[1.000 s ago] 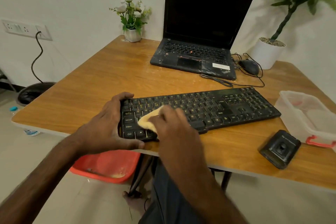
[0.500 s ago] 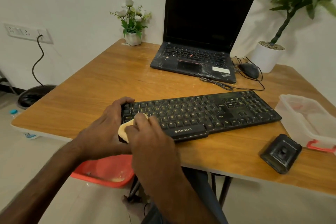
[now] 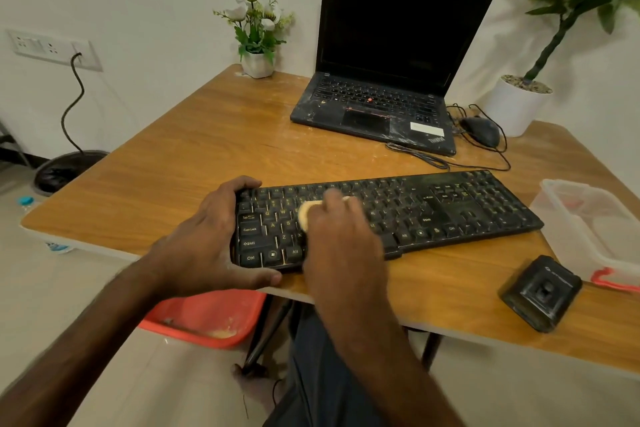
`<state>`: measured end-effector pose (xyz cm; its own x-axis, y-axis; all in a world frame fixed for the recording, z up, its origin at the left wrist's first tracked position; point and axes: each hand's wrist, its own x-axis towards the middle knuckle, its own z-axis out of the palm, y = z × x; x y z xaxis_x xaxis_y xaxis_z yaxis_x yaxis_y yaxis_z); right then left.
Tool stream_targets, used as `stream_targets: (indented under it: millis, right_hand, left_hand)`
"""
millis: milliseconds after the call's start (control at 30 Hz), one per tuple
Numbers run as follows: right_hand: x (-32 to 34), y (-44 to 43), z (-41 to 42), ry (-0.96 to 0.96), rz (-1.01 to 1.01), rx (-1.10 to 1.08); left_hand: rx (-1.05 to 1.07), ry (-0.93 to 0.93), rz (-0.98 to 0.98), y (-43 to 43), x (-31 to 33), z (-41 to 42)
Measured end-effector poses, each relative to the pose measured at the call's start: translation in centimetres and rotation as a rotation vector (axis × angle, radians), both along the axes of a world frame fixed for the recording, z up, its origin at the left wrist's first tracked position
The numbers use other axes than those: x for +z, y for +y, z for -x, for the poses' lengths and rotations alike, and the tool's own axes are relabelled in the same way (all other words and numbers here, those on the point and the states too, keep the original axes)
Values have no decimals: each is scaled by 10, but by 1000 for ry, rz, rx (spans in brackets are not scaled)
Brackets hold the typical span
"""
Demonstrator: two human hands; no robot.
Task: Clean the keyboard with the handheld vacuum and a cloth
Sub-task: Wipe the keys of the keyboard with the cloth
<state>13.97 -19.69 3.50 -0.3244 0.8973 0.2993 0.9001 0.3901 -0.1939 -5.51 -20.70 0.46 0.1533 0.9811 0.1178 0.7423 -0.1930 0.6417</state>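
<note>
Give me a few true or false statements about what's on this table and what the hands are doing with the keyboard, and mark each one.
1. The left hand grips the left end of the keyboard. True.
2. The laptop is open with a dark screen. True.
3. The right hand holds the cloth on the laptop's keys. False: it holds the cloth on the keyboard's keys.
4. The mouse lies left of the laptop. False: it lies at the laptop's right.
5. The red tub stands on the table. False: it is below the table's near edge.
</note>
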Motion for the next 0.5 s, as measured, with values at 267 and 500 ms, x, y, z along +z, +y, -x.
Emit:
stream_targets:
  millis: [267, 500]
  right_hand:
    - [10, -17, 17, -45, -71, 217]
    - [29, 14, -73, -138, -28, -165]
  left_hand:
    - [2, -27, 5, -2, 0, 3]
    - [-8, -27, 28, -2, -1, 2]
